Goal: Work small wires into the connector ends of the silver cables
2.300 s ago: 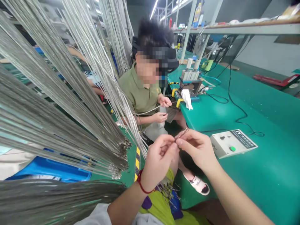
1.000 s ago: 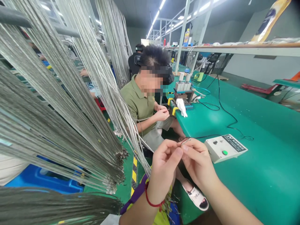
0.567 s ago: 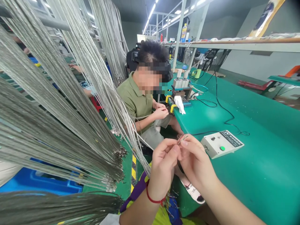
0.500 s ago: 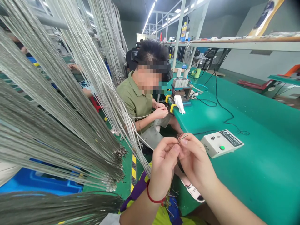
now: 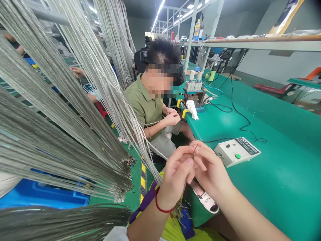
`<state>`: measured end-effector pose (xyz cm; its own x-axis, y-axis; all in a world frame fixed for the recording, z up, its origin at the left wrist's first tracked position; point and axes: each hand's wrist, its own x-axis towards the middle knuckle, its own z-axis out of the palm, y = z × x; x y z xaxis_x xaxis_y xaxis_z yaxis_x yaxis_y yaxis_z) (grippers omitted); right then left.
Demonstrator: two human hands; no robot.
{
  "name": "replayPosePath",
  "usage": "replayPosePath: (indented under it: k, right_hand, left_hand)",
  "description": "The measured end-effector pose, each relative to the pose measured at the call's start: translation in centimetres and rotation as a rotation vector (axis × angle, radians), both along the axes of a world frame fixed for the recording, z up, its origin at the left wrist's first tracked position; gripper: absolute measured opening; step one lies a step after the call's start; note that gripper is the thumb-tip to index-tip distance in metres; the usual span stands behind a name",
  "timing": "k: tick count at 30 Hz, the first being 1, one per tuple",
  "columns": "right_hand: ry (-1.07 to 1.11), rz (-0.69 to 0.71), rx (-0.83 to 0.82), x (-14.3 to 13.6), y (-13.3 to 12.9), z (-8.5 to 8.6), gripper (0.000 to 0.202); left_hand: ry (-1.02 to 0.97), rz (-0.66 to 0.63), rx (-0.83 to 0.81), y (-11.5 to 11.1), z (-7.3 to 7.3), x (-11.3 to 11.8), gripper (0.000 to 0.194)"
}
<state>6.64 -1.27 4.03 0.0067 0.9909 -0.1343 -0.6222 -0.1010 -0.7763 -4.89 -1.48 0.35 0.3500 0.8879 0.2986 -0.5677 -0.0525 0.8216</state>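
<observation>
My left hand (image 5: 178, 172), with a red string bracelet on its wrist, pinches the end of a thin grey cable (image 5: 158, 152) between thumb and fingers. Split wire ends (image 5: 197, 149), one reddish and others pale, stick up past the fingertips. My right hand (image 5: 213, 164) is close against them, thumb and fingers apart, its fingertips beside the wire ends. The cable runs back to a hanging bundle of silvery cables (image 5: 120, 97) on the left.
A co-worker in a green shirt (image 5: 144, 100) sits ahead, hands together. On the green table (image 5: 276, 160) are a white control box (image 5: 237, 151) with a green button and a small press (image 5: 194, 90) with a white cloth. More cable bundles (image 5: 62, 140) hang above a blue bin (image 5: 45, 194).
My right thumb has moved down off the wire ends and its fingers have parted. The wire ends stand more spread and visible. My left hand keeps its pinch.
</observation>
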Motion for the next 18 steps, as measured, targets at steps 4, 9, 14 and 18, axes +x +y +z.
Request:
replayPosePath:
  k: [4, 9, 14, 18]
  right_hand:
    - [-0.102, 0.018, 0.049, 0.3, 0.3, -0.4, 0.025]
    - [-0.271, -0.164, 0.238, 1.3, 0.4, -0.8, 0.011]
    - [-0.627, -0.157, 0.433, 2.3, -0.2, -0.5, 0.002]
    - [-0.777, -0.211, 0.468, 2.8, -0.2, 0.0, 0.006]
  left_hand:
    - [0.131, 0.091, 0.117, 0.1, 0.2, -0.5, 0.020]
    - [0.307, 0.226, 0.176, 0.2, 0.2, -0.6, 0.017]
    - [0.377, 0.281, 0.179, 0.4, 0.2, -0.9, 0.016]
    - [0.393, 0.295, 0.188, 0.4, 0.4, -1.1, 0.013]
